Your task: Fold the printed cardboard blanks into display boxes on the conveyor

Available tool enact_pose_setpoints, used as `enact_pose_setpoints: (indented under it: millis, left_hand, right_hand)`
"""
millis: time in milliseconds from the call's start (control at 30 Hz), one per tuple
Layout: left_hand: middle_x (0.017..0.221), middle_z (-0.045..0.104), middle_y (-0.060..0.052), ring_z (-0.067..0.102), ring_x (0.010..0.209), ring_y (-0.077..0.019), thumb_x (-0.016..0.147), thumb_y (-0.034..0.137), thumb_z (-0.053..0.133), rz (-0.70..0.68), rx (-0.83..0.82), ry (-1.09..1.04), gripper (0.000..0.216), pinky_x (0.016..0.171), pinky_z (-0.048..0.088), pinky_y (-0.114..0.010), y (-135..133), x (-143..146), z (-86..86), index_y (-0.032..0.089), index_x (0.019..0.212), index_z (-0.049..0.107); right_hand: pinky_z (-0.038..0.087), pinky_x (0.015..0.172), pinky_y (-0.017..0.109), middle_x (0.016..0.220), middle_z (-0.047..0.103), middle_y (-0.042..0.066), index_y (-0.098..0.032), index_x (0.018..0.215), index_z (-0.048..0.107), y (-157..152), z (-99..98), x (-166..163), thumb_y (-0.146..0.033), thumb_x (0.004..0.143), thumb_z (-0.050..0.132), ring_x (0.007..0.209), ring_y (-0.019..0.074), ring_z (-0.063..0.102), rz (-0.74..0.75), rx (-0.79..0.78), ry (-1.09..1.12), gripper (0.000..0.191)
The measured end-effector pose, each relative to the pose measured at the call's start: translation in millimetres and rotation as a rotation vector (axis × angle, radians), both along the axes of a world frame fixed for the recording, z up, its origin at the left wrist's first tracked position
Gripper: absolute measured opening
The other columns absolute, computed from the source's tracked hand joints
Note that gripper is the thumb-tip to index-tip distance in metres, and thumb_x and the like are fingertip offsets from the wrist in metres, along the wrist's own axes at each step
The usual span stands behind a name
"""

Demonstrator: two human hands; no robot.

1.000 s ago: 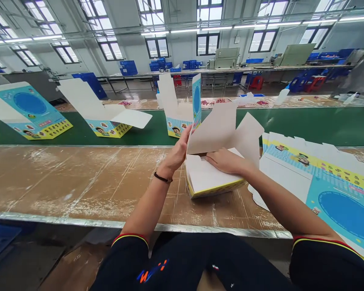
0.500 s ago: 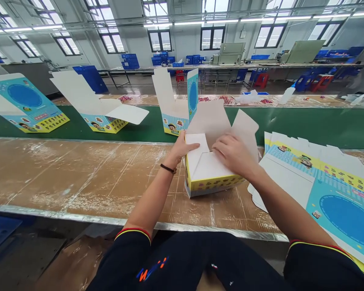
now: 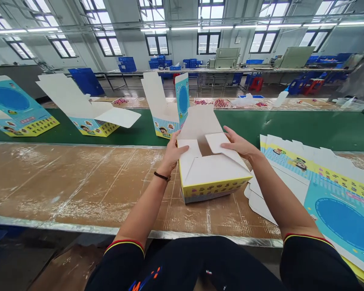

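A white-lined cardboard box [image 3: 214, 173] with a yellow printed band stands on the brown-papered bench, its top flaps unfolded. My left hand [image 3: 175, 155] grips the left inner flap [image 3: 188, 148] at its edge. My right hand [image 3: 239, 145] holds the right inner flap [image 3: 216, 143], its fingertips on the flap's outer edge. The tall back flap [image 3: 198, 125] rises upright behind them. A stack of flat, unfolded printed box blanks [image 3: 318, 190] with a blue circle lies just right of my right forearm.
Several half-folded printed boxes [image 3: 166, 109] stand on the green conveyor belt [image 3: 291, 125] beyond the bench. Past the belt lies a strip with small pink items. The bench's metal front edge [image 3: 79, 227] runs close to my body. Blue crates and machines stand further back.
The box has turned slightly and sits a little further from the blanks. Both side flaps now stand lifted apart, and my right hand has moved up and back from inside the box to the right flap.
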State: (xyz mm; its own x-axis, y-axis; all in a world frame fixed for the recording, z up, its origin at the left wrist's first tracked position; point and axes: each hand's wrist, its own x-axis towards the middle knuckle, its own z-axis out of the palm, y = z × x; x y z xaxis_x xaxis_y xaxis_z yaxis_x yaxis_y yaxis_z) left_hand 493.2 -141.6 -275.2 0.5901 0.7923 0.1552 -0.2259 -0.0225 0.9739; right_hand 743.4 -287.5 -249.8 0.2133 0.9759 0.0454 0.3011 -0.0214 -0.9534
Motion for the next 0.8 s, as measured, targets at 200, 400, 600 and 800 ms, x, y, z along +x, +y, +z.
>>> enact_pose_setpoints:
  millis: [200, 400, 600, 800]
  left_hand:
    - [0.119, 0.066, -0.006, 0.06, 0.122, -0.0299, 0.065, 0.029, 0.069, 0.124, 0.262, 0.071, 0.024, 0.107, 0.049, -0.047, -6.0, -1.2, -1.5, 0.024, 0.086, 0.079]
    - [0.117, 0.062, -0.005, 0.057, 0.121, -0.03, 0.07, 0.032, 0.074, 0.062, 0.636, 0.434, 0.008, 0.115, 0.04, -0.049, -11.1, -5.7, 19.9, 0.024, 0.069, 0.075]
    - [0.13, 0.059, -0.013, 0.049, 0.128, -0.0429, 0.051, 0.039, 0.094, -0.063, 0.92, 0.808, 0.084, 0.115, 0.034, -0.057, -9.0, 4.0, 39.0, 0.023, 0.128, 0.065]
    - [0.139, 0.056, -0.018, 0.046, 0.132, -0.0462, 0.058, 0.053, 0.088, -0.1, 0.994, 0.879, 0.096, 0.118, 0.028, -0.06, -13.2, 10.6, 36.6, 0.022, 0.143, 0.057]
  right_hand:
    - [0.056, 0.097, 0.043, 0.146, 0.058, 0.011, -0.024, 0.12, 0.068, 0.3, -2.9, -9.0, -0.049, 0.073, 0.071, 0.125, 0.0315, 0.061, -0.025, 0.155, -0.169, 0.053]
    - [0.046, 0.112, 0.047, 0.141, 0.06, 0.01, -0.023, 0.108, 0.077, -2.4, 10.6, -15.7, -0.046, 0.085, 0.063, 0.132, 0.0318, 0.056, -0.013, 0.061, -0.46, 0.035]
    - [0.039, 0.12, 0.055, 0.156, 0.041, 0.014, -0.026, 0.155, 0.046, 9.3, 24.0, -30.3, -0.04, 0.078, 0.081, 0.143, 0.037, 0.044, 0.04, -0.14, -0.875, 0.086]
    - [0.037, 0.121, 0.056, 0.155, 0.045, 0.014, -0.026, 0.151, 0.051, 11.0, 18.1, -32.0, -0.038, 0.075, 0.084, 0.142, 0.0373, 0.046, -0.008, -0.106, -0.822, 0.084]
